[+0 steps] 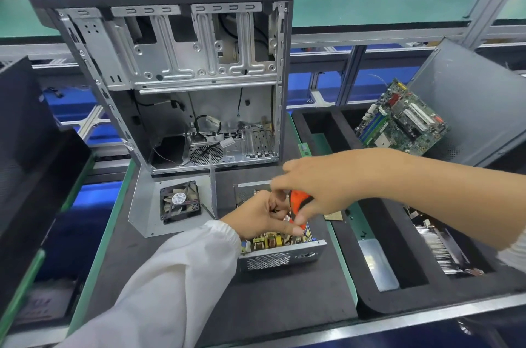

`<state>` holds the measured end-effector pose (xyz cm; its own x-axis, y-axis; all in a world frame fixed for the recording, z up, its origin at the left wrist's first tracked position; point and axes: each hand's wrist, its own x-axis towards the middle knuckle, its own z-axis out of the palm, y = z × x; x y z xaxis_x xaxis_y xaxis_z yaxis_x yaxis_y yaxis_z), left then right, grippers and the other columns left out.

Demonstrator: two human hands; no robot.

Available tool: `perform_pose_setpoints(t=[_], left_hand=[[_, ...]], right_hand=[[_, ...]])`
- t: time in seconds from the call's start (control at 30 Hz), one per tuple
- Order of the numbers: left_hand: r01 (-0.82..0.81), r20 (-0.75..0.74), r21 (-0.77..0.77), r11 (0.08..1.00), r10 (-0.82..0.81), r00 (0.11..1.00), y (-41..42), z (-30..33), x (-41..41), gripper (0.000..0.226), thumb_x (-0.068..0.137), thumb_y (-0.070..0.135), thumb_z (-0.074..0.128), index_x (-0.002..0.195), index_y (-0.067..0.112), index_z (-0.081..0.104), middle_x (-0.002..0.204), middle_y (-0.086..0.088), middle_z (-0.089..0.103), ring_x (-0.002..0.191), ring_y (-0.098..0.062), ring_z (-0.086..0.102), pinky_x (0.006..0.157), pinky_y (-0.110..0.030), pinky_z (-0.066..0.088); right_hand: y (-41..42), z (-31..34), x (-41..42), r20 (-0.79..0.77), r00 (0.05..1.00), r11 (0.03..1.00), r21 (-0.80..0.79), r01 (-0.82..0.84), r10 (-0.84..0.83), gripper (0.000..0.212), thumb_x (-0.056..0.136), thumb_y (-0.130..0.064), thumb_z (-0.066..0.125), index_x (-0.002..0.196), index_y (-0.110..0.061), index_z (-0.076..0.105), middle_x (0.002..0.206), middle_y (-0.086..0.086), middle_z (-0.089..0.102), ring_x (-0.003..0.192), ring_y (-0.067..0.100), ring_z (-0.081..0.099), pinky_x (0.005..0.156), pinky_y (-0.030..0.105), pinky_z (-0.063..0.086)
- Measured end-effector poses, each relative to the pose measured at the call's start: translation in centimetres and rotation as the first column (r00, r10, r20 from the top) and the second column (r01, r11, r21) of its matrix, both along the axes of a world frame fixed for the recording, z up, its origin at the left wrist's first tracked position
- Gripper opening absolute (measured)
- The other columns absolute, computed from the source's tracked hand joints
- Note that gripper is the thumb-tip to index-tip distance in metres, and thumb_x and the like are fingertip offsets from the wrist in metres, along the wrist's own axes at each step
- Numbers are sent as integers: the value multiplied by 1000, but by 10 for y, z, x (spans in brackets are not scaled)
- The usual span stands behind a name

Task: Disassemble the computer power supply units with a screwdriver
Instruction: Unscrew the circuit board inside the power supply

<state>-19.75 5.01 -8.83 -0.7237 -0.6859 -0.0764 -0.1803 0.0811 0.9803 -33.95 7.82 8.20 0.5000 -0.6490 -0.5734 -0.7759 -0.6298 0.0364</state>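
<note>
On the near middle of the bench (284,305), the right hand (321,191) is gripping the orange screwdriver (299,201) over the opened power supply (280,251) while the left hand (262,216) is pinching something unclear inside, so keeping the tool upright and pressing firmly should be helping.

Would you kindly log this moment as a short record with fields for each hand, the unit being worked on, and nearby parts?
right hand: grips the orange screwdriver, pointing down into the unit
left hand: fingers curled at the screwdriver's tip; what they hold is hidden
power supply unit: cover off, circuit board exposed
cover with fan: lies to the left of the unit
computer case: upright behind, open
motherboard: tilted in the right tray
</note>
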Motion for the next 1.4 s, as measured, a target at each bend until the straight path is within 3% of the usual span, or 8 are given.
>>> perform_pose_setpoints(t=[0.13,0.4,0.53,0.67,0.87,1.07,1.17,1.4], left_hand=[[-11,-12,-132,991,9,1000,2,7,-4,36,76,20,83,97,45,66,58,9,24,53,-10,21,50,-20,22],[12,-63,-38,999,-14,998,4,3,4,13,82,28,77,92,24,71,64,-2,31,61,-14,35,64,-25,46],[-99,-9,13,995,100,995,5,1,1,61,66,35,87,94,-11,58,85,-12,47,79,-26,42,74,-46,44],[-39,-68,-46,998,36,997,5,5,3,32,78,14,80,106,28,70,63,-1,24,58,-10,23,56,-22,26],[45,-82,-56,997,-49,995,6,3,6,15,86,15,72,86,24,60,56,18,37,54,-4,32,61,-13,37],[-11,-11,-38,999,11,1000,9,3,-1,38,76,30,83,106,9,69,72,0,56,58,-23,39,61,-25,33],[8,-30,-59,998,-10,1000,7,6,0,34,77,26,81,107,37,69,79,-4,48,60,-34,36,64,-32,31],[6,-86,-59,998,-11,996,6,6,4,15,86,22,74,76,21,62,57,10,19,54,-12,19,59,-20,29]], right_hand=[[-1,-12,8,-124,992,927,-374,-23,-25,37,99,-44,45,112,-12,56,104,10,60,92,31,61,67,35,44],[-1,-4,7,-68,992,992,-61,-113,109,34,90,-15,62,119,-20,43,106,2,44,97,25,53,71,38,44],[-6,1,4,-29,999,992,-121,29,-32,53,85,-61,56,114,-17,49,83,-4,44,88,24,54,69,37,46],[-2,-15,8,-102,994,938,-340,-69,37,37,101,-45,40,111,-12,52,98,9,58,83,28,59,64,34,41],[-2,-7,9,-1,995,995,-12,-102,102,33,89,-8,56,115,-22,45,96,-3,36,81,18,48,59,31,37],[-2,-5,7,26,995,987,-125,100,-98,53,85,-65,53,106,-16,50,80,-3,47,66,17,48,56,32,41],[-2,-13,7,-24,994,970,-220,101,-108,48,95,-60,40,88,-13,48,81,7,55,56,18,47,52,31,37],[-3,-6,5,-31,999,1000,6,-10,10,45,90,-21,62,127,-27,39,103,0,39,76,15,46,61,31,38]])
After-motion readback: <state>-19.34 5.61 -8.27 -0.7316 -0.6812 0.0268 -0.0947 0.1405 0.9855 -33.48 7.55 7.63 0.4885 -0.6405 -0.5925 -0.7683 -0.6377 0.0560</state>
